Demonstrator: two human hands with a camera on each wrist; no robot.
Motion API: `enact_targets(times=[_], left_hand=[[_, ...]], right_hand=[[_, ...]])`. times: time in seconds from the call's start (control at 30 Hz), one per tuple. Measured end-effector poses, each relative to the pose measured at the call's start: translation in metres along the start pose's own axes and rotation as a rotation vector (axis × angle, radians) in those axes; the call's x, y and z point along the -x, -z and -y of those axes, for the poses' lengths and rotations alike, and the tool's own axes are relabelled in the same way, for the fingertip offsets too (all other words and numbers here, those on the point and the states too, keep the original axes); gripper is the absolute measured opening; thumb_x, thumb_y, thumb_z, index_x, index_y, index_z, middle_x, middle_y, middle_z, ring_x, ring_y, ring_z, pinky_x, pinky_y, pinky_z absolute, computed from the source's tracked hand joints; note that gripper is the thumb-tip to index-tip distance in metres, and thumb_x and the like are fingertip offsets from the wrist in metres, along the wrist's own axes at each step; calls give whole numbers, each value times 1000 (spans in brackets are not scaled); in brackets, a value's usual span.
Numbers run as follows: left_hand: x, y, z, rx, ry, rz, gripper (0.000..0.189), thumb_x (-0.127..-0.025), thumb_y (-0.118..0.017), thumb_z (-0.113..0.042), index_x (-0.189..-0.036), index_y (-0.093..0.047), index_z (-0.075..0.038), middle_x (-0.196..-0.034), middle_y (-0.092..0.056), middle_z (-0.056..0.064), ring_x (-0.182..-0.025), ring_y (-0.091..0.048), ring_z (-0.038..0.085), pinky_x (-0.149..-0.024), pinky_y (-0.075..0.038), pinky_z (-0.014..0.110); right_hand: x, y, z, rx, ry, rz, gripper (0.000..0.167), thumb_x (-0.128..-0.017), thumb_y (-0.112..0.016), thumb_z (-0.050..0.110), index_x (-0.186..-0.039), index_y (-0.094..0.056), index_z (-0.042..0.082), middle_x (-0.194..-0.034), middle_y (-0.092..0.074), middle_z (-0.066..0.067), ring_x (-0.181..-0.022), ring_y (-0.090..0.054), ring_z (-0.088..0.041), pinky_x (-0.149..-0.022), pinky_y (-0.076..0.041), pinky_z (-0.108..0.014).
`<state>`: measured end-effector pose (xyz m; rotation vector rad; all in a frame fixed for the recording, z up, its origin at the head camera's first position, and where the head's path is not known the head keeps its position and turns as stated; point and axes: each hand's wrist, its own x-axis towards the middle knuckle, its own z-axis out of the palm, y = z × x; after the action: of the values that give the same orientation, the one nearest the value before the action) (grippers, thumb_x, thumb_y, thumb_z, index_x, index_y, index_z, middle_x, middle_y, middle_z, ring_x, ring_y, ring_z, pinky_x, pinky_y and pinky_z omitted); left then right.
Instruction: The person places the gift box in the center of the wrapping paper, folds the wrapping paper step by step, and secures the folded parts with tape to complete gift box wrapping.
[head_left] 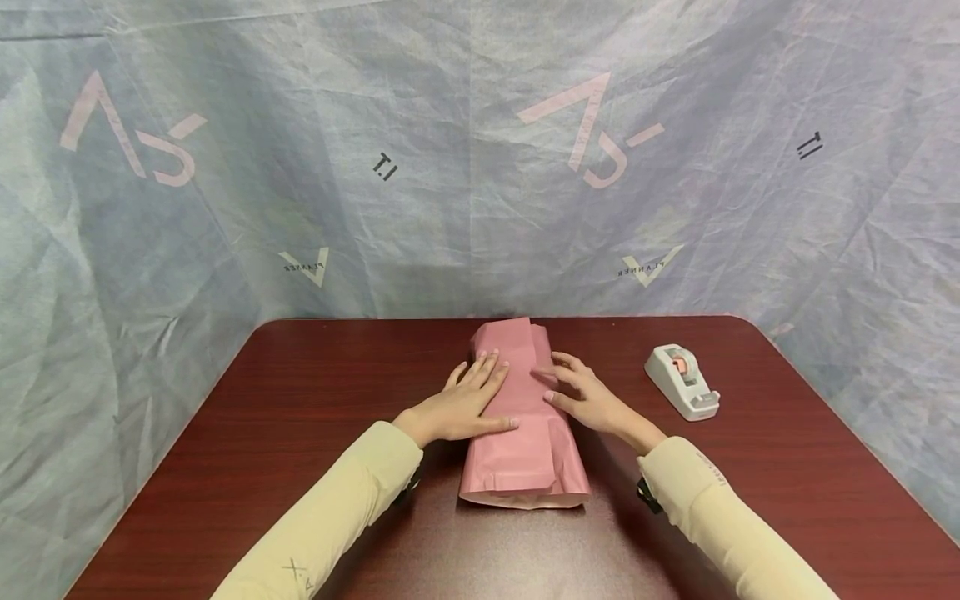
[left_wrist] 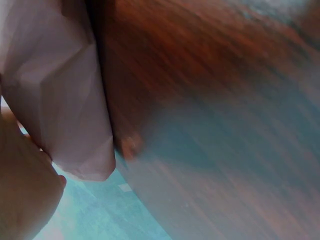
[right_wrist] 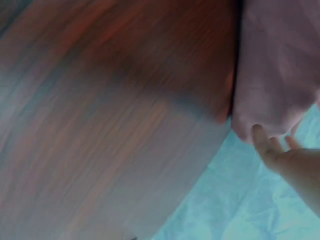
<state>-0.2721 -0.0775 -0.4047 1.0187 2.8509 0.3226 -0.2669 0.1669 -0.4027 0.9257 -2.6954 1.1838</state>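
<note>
A bundle of pink wrapping paper (head_left: 517, 454) lies lengthwise on the table, its near end gaping and showing a pale inside. Across its upper left side rests my left hand (head_left: 465, 407), fingers spread and straight, thumb laid over the paper. My right hand (head_left: 588, 398) is at the right edge of the bundle, fingers extended and slightly bent, the tips touching or very near the paper. In the left wrist view the paper's side (left_wrist: 70, 100) rises beside the hand. The right wrist view shows the right fingers by the paper's far end (right_wrist: 275, 75). Whatever lies inside is hidden.
A white tape dispenser (head_left: 682, 383) with an orange core stands to the right of the right hand. The dark red wooden table (head_left: 315, 392) ends at a grey-blue fabric backdrop (head_left: 420, 208) that hangs behind it and at both sides.
</note>
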Motion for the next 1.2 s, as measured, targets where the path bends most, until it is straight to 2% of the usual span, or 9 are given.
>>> enact_targets(times=[0.1,0.23,0.47,0.67,0.8,0.9,1.03,1.1,1.2], left_hand=[[0,1,-1,-2,-6,-1,94,-82,-36,-72,-148,-3,-13,-154,8,11,-142,6,26,-112,-1,49],[1,1,-2,-15,-15,-15,99,-80,-41,-72,-147,-5,-10,-154,6,13,-142,5,27,-112,-3,50],[0,0,-6,-43,-28,-48,101,-80,-45,-69,-146,-7,-4,-154,-1,16,-142,1,30,-111,-5,51],[1,-3,-10,-132,-12,-66,94,-83,-39,-68,-146,-11,-4,-153,-7,14,-142,-4,26,-112,-8,50],[4,-3,-14,-183,-28,-96,89,-86,-38,-65,-145,-17,-3,-152,-13,15,-142,-11,26,-112,-10,50],[7,-2,-16,-190,-46,-88,89,-86,-41,-63,-145,-17,-2,-152,-12,16,-142,-11,26,-112,-10,50],[10,0,-15,-176,-60,-47,93,-84,-47,-62,-146,-11,-3,-153,-6,15,-142,-5,25,-112,-10,49],[10,-1,-15,-174,-66,-51,93,-84,-50,-59,-146,-12,-3,-153,-6,16,-142,-6,26,-111,-12,50],[10,-4,-16,-188,-74,-90,89,-84,-53,-55,-145,-17,-1,-152,-12,18,-141,-10,29,-111,-15,50]], right_hand=[[7,1,-1,16,66,39,43,-86,-62,18,-127,-54,8,-145,-27,-22,-132,-24,-43,-100,-24,-63],[13,0,-6,81,131,55,53,-82,-67,25,-130,-52,11,-147,-30,-18,-136,-21,-39,-103,-25,-59],[15,-5,-7,167,192,10,60,-76,-73,26,-130,-52,10,-141,-41,-15,-134,-29,-37,-105,-26,-52],[16,-8,-7,225,222,-19,60,-75,-74,27,-128,-53,9,-138,-44,-17,-130,-34,-38,-103,-29,-50],[17,-8,-5,264,226,-8,63,-74,-74,28,-130,-52,11,-139,-43,-16,-131,-33,-37,-103,-29,-50],[17,-7,-4,292,220,0,62,-76,-73,29,-131,-51,13,-141,-41,-14,-132,-32,-35,-103,-29,-50],[18,-9,-4,303,229,-6,61,-76,-73,27,-131,-51,12,-140,-42,-15,-132,-32,-35,-103,-30,-50],[19,-9,-4,310,241,-17,61,-75,-74,27,-130,-52,11,-139,-43,-17,-131,-34,-37,-101,-32,-51],[19,-10,-3,333,257,-39,63,-72,-76,28,-128,-53,10,-137,-45,-17,-129,-36,-37,-100,-33,-52]])
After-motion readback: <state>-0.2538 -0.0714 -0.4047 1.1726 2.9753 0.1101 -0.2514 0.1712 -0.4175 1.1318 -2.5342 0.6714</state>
